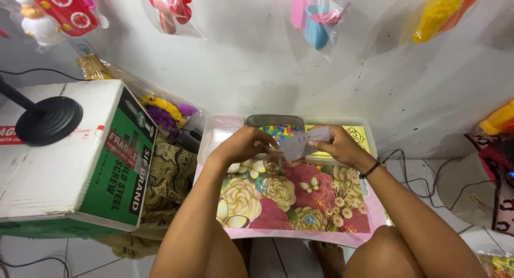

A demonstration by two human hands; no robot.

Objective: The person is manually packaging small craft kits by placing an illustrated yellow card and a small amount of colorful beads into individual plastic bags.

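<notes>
- left hand [243,144] hovers over the far edge of a floral tray [289,203]; its fingers curl inward and their tips meet the near corner of a pale card [304,142], seemingly pinching it along with something small i cannot make out.
- right hand [338,145] grips the same card from the other side, thumb on top and fingers tucked beneath, pressed together on it.
- the card sits between the two hands, held tilted in the air, above the tray's far edge and in front of the boxes.
- a small clear cup [274,161] shows just below the left fingertips, at the tray's far side; whether the hand touches it i cannot tell.
- a black band [370,170] circles the right wrist.
- behind the hands stand three clear boxes against the wall: an empty-looking one [222,129] on the left, a middle one [278,125] with small many-coloured bits, and one [356,133] on the right with a yellow sheet inside.
- the tray rests across the person's knees, pink-edged, printed with flowers and butterflies.
- to the left, a green and white carton [80,160] carries a black round stand [48,120].
- bagged toys [316,15] hang on the white wall above.
- black cables [417,181] trail on the floor to the right.
</notes>
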